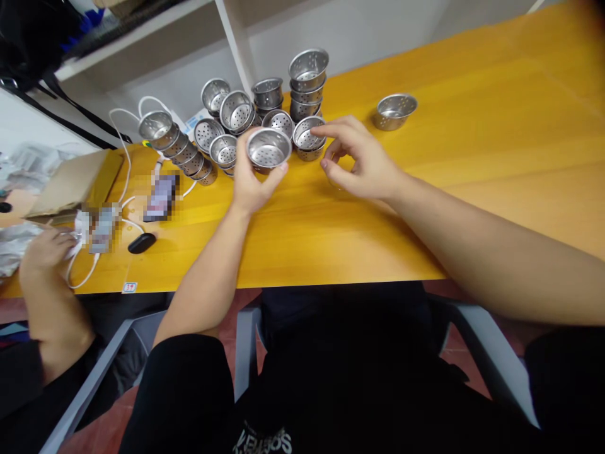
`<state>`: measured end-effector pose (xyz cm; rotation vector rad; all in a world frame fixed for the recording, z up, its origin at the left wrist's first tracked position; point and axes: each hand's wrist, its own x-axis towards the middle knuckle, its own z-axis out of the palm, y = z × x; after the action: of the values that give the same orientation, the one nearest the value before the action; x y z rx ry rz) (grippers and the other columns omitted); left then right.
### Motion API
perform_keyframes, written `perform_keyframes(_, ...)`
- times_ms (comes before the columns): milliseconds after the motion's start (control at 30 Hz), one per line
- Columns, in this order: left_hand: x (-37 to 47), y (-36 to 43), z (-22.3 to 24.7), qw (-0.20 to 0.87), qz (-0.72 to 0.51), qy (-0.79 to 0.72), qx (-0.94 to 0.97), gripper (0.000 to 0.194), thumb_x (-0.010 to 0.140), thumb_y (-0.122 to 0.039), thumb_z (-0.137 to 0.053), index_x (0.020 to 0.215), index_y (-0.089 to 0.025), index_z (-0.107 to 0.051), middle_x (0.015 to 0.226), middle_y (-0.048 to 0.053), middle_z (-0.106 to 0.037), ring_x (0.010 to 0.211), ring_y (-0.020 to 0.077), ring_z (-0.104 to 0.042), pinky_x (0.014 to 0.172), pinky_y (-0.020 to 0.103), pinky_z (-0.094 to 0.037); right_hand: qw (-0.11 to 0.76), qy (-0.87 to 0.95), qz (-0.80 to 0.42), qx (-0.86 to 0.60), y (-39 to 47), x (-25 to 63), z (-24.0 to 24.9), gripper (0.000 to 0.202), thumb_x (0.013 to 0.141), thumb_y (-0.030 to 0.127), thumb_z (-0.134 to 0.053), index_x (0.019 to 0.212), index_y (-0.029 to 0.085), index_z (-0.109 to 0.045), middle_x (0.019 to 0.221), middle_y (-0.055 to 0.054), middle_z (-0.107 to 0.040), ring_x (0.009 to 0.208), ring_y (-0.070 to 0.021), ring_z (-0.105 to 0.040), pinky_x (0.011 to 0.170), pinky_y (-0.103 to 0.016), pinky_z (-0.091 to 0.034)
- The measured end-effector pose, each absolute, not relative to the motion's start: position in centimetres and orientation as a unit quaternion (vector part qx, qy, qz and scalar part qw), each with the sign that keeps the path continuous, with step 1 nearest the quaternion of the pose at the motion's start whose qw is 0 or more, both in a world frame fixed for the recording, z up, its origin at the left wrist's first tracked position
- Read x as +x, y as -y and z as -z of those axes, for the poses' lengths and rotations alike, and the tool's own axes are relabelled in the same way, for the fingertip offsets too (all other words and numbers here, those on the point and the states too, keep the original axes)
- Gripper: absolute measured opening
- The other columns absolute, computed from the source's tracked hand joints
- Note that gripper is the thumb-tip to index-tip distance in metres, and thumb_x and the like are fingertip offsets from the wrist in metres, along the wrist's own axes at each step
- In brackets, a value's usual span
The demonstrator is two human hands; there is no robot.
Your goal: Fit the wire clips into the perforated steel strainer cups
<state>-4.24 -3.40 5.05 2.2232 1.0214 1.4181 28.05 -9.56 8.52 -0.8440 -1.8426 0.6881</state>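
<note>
My left hand [255, 186] grips a perforated metal cup [269, 149], its opening facing up toward me. To the right, my right hand [357, 157] has its fingers curved apart with nothing between them; its index fingertip is at the rim of a small stack of cups [309, 136]. Behind that rises a taller stack of cups [308, 70]. More cups [236, 111] crowd the area behind my left hand, several of them stacked. A leaning stack [158, 129] is farther left. One single cup [395, 111] stands apart on the right.
The yellow table [293, 252] has a phone [161, 197], a black oval object [142, 243], white cables and a cardboard box [75, 183] on its left side. Another person's hand [47, 249] rests at the far left. A shelf [142, 38] stands behind.
</note>
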Motion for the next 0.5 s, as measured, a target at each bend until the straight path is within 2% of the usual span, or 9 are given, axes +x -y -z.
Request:
perform_keyframes(100,-6.7,3.4,-7.6,0.045,-0.54,-0.468,0.698,0.103,0.091,-0.093,-0.095,0.166,-0.036,-0.055,0.181,0.014,-0.056,0.188,0.0448,-0.048,0.168,0.066,-0.03,0.49,0.745,-0.275,-0.358,9.1,28.6,-8.4,0.056,0.101,0.069,-0.102,0.144,0.036,-0.088,0.146,-0.015,-0.079,0.111,-0.0373,-0.083,0.102,-0.057,-0.076)
perform_keyframes(167,-7.9,3.1,-8.5,0.004,-0.54,-0.537,0.648,0.099,0.094,-0.08,-0.1,0.168,-0.035,-0.052,0.182,0.014,-0.055,0.19,0.0432,-0.045,0.169,0.068,-0.028,0.494,0.743,-0.272,-0.361,8.8,28.8,-8.2,0.052,0.101,0.072,-0.102,0.136,0.035,-0.088,0.144,-0.016,-0.08,0.11,-0.0374,-0.082,0.101,-0.058,-0.076)
perform_keyframes(367,-9.1,1.8,-8.1,0.043,-0.551,-0.573,0.605,0.1,0.101,-0.053,-0.1,0.176,-0.03,-0.039,0.195,0.019,-0.049,0.194,0.035,-0.046,0.171,0.052,-0.026,0.495,0.752,-0.273,-0.339,8.3,29.0,-7.5,0.051,0.105,0.075,-0.097,0.129,0.031,-0.089,0.146,-0.017,-0.081,0.106,-0.035,-0.079,0.102,-0.057,-0.072)
perform_keyframes(500,-8.8,1.9,-7.9,0.071,-0.548,-0.596,0.582,0.095,0.106,-0.046,-0.095,0.177,-0.028,-0.034,0.201,0.021,-0.045,0.199,0.0348,-0.039,0.174,0.055,-0.015,0.479,0.762,-0.27,-0.342,8.3,29.0,-7.2,0.046,0.106,0.073,-0.095,0.131,0.034,-0.09,0.143,-0.014,-0.081,0.104,-0.0349,-0.079,0.106,-0.061,-0.071)
